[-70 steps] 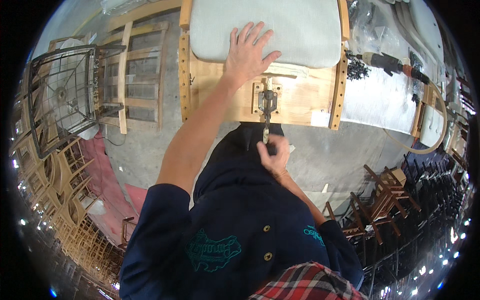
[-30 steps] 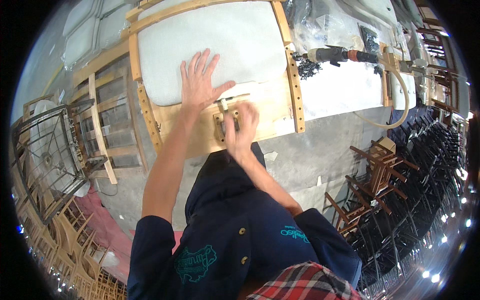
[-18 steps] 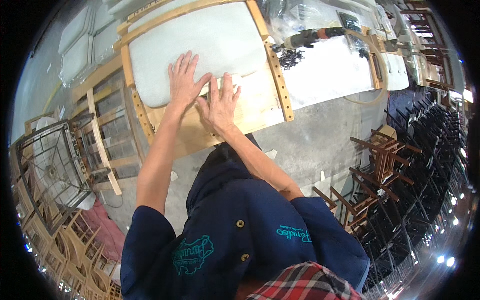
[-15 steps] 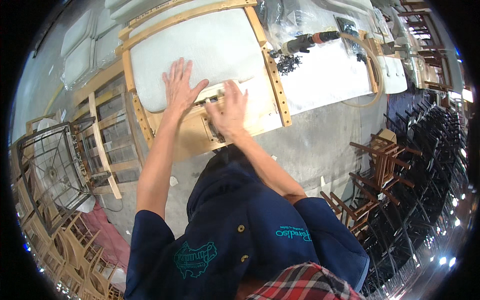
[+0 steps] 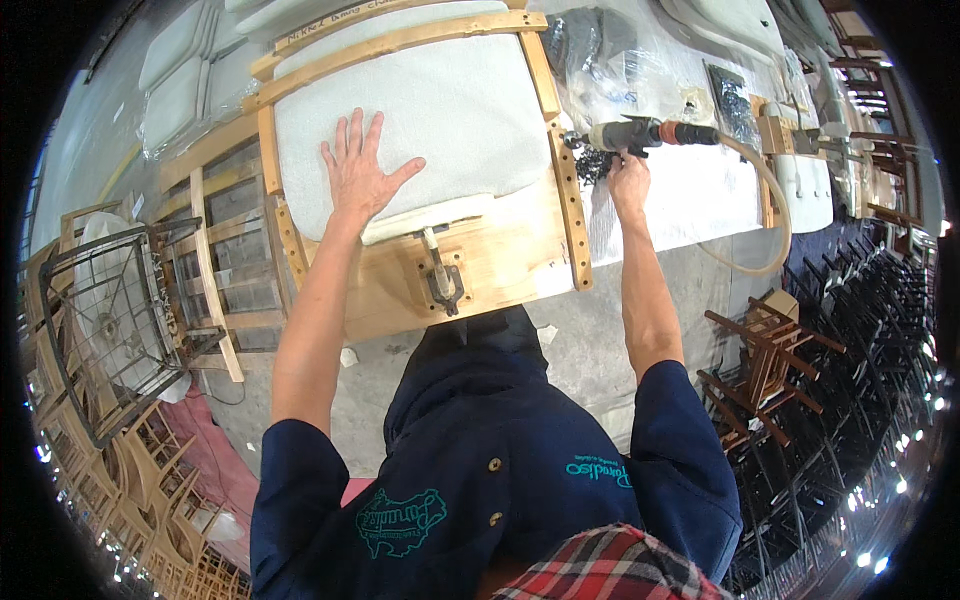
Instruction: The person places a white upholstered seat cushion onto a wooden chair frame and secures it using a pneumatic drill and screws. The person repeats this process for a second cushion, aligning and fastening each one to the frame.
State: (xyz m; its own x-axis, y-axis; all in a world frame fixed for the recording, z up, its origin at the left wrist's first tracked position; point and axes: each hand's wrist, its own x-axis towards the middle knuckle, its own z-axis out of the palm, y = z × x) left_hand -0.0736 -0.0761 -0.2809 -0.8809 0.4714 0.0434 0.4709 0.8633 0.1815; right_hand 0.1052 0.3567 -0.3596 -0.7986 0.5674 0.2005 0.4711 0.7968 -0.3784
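My left hand [image 5: 362, 180] lies flat with spread fingers on a pale fabric-covered seat cushion [image 5: 450, 110] in a wooden frame jig [image 5: 568, 205]. Along the cushion's near edge runs a pale padded bar [image 5: 425, 218], with the arm of a toggle clamp [image 5: 443, 285] meeting it. Off to the right, my right hand [image 5: 630, 188] has its fingers closed around the underside of a power screwdriver [image 5: 640, 133] with a hose at its back end. Beside those fingers, partly covered by the tool and hand, is a pile of black screws [image 5: 594, 165].
A tan hose [image 5: 775, 215] loops from the tool over the right worktop [image 5: 700, 200]. Clear plastic wrap [image 5: 620, 80] lies behind it. Wooden slats [image 5: 212, 270] and a black metal frame [image 5: 100, 320] stand left. Brown stools [image 5: 770, 350] and stacked black chairs [image 5: 860, 340] fill the right.
My right hand has left the clamp and gone right to the screwdriver, which has shifted slightly. The clamp shows uncovered now. My left hand stays on the cushion, and the view has shifted.
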